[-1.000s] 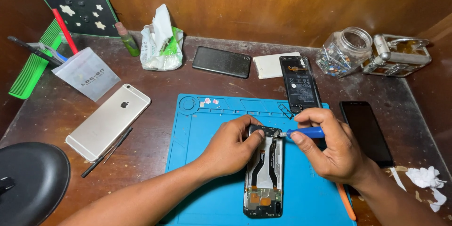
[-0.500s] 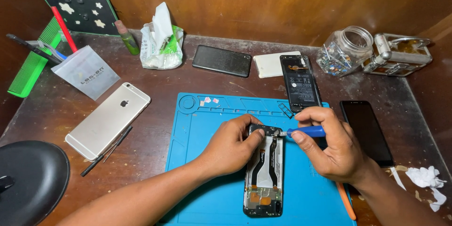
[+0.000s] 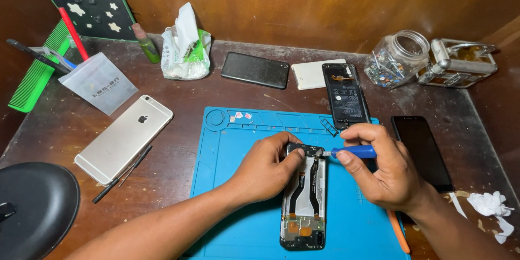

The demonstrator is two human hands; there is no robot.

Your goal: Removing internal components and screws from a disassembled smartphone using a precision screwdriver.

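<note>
On the blue mat [image 3: 244, 227], the left hand [image 3: 268, 168] curls around an opened phone [image 3: 304, 200]; the right hand [image 3: 382, 170] pinches a blue screwdriver [image 3: 352, 151] at its top. A clear labelled pouch [image 3: 98, 82] lies left of the mat

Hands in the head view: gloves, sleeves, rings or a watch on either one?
None visible. The left hand and right hand are bare, with no gloves and no rings on the fingers that show. Both forearms are uncovered to the frame edge: no sleeves, watch or wristband. Fingernails are short and unpainted.
</note>
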